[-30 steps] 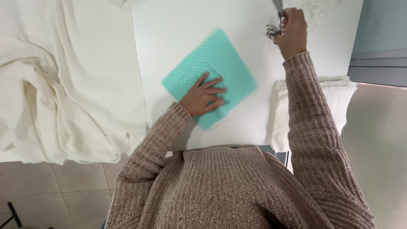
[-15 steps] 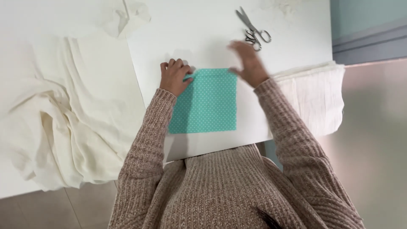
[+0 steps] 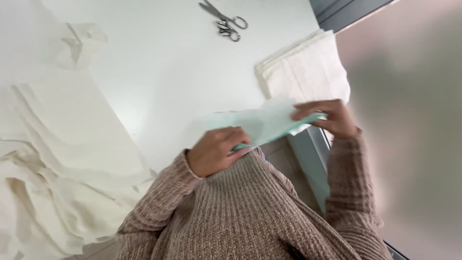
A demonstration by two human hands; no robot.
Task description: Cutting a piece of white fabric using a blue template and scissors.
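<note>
Both hands, left hand [image 3: 216, 149] and right hand [image 3: 329, 118], grip blurred teal cloth [image 3: 262, 124], fingertips partly hidden.

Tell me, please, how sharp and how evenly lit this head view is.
Head view: the teal cloth and both hands, left hand and right hand, are softened by motion blur; the scissors stay fairly crisp; the white table is bright, nearly washed out; the right side is a dull, featureless blur.

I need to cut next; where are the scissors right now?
In the head view the scissors lie on the white table at its far edge, beyond the folded cream cloth stack, clear of both hands.
</note>
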